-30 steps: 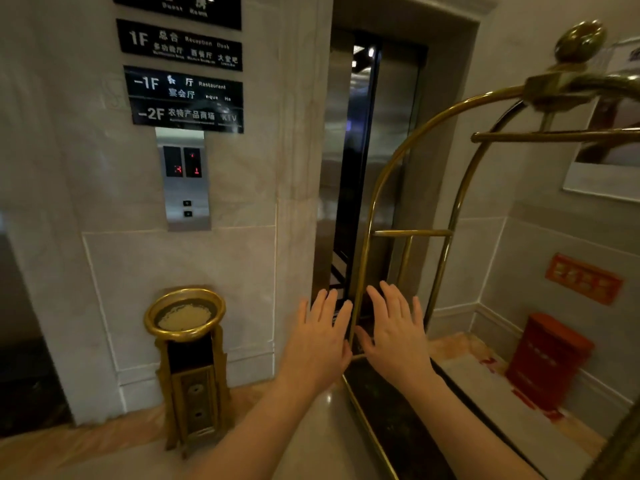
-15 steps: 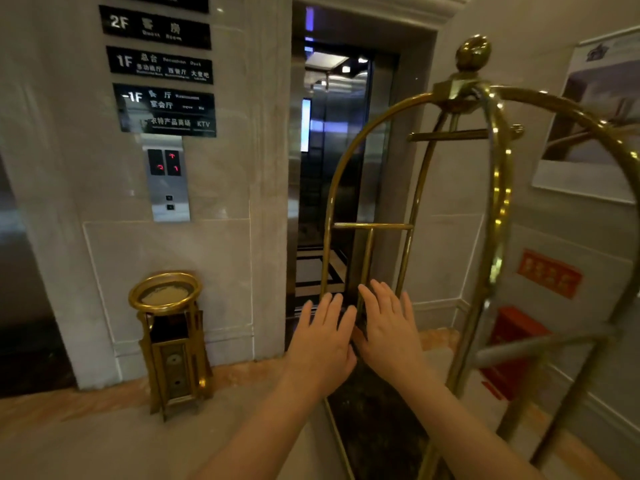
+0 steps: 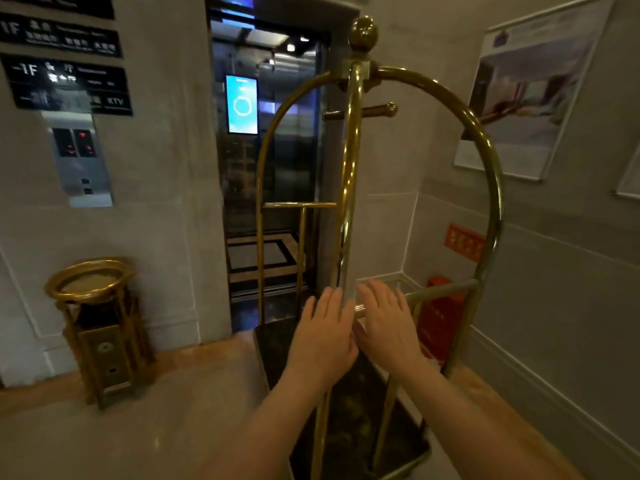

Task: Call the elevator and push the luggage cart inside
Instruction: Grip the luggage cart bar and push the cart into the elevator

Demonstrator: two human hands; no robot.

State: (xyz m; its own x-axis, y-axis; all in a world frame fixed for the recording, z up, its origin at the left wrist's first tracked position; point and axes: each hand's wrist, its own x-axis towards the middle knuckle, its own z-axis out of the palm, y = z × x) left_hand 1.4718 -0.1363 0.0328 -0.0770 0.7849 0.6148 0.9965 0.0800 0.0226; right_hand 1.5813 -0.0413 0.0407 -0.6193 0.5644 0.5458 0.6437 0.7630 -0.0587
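a person's two bare hands reach forward side by side at the near end of a brass luggage cart (image 3: 349,174). the left hand (image 3: 323,336) and the right hand (image 3: 386,322) are both flat, fingers spread and extended, laid against the cart's horizontal push bar (image 3: 440,294); neither hand is curled around it, and it is unclear how firmly they press. the bar shows between and to the right of the hands.

the cart stands lengthwise toward the elevator doorway (image 3: 268,161), which is open, its far end near the threshold. inside, a lit blue screen (image 3: 241,105) glows on the cabin wall, above a patterned floor.

on the marble wall to the left hang black floor signs (image 3: 67,84) and a steel call panel (image 3: 79,157) with red lit indicators. below it stands a gold-rimmed ash bin (image 3: 98,327), well clear of the cart. to the right are a framed poster (image 3: 526,88), a small red wall sign (image 3: 464,242) and a red box (image 3: 438,317) in the corner.

the cart is polished brass tubing: arched hoops, a ball finial (image 3: 363,32), and a dark carpeted deck (image 3: 353,410).
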